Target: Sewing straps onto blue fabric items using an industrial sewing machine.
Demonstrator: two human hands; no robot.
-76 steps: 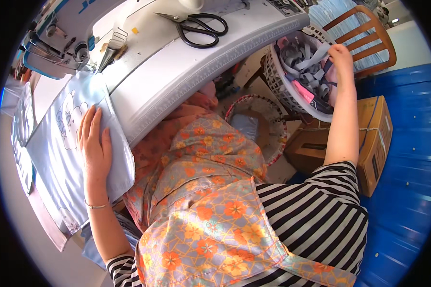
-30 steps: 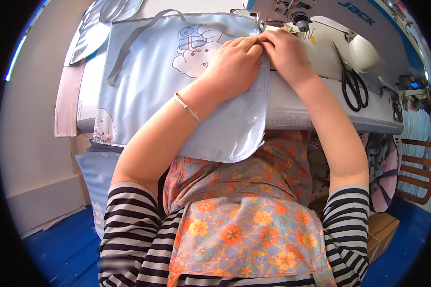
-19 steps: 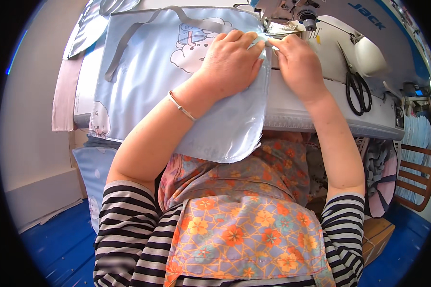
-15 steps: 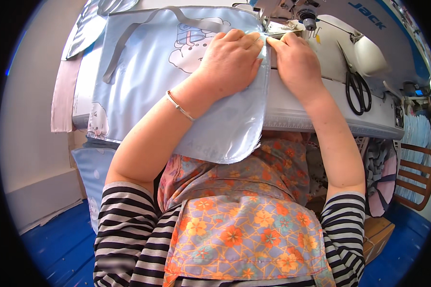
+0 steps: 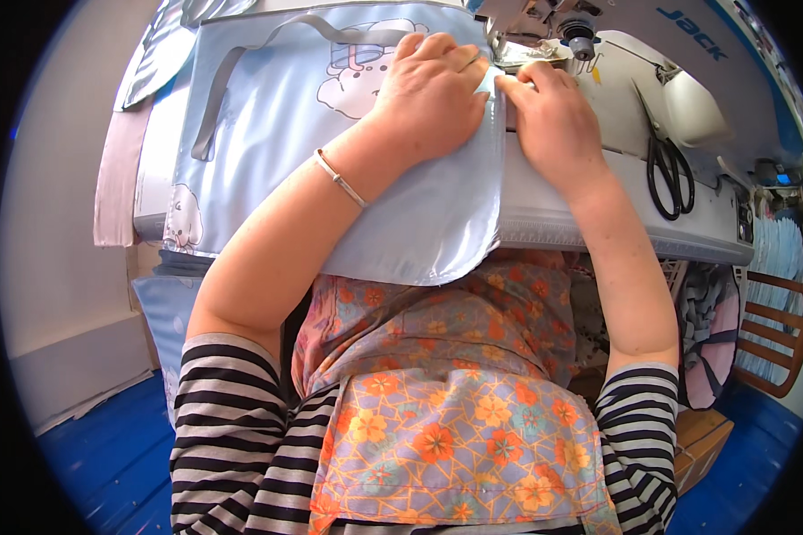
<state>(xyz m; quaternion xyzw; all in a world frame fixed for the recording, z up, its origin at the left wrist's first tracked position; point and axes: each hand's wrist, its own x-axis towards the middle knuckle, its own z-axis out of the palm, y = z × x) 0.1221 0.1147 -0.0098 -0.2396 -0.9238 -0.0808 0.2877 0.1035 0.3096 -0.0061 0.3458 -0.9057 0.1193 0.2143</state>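
A light blue fabric panel [image 5: 419,232] with a cartoon animal print lies across the sewing table, its near rounded corner hanging over the front edge. My left hand [image 5: 433,96] presses on the panel near its right edge, fingers bent and close together on the cloth. Just right of it, my right hand [image 5: 555,116] pinches that same edge between thumb and bent forefinger, close in front of the sewing machine [image 5: 696,67]. The fingertips partly cover the cloth there. A grey strap [image 5: 212,107] curves over the panel's far left part and runs under my left hand's fingers.
Black-handled scissors [image 5: 669,174] rest on the table right of my right hand. A ruler strip [image 5: 553,230] runs along the table's front edge. More blue cloth [image 5: 165,308] hangs at the left. A wooden chair back [image 5: 776,339] and a cardboard box [image 5: 703,441] stand at the right.
The fabric panel has slid away from me, its near edge now farther up. My left hand has moved slightly with it; my right hand has stayed almost in place.
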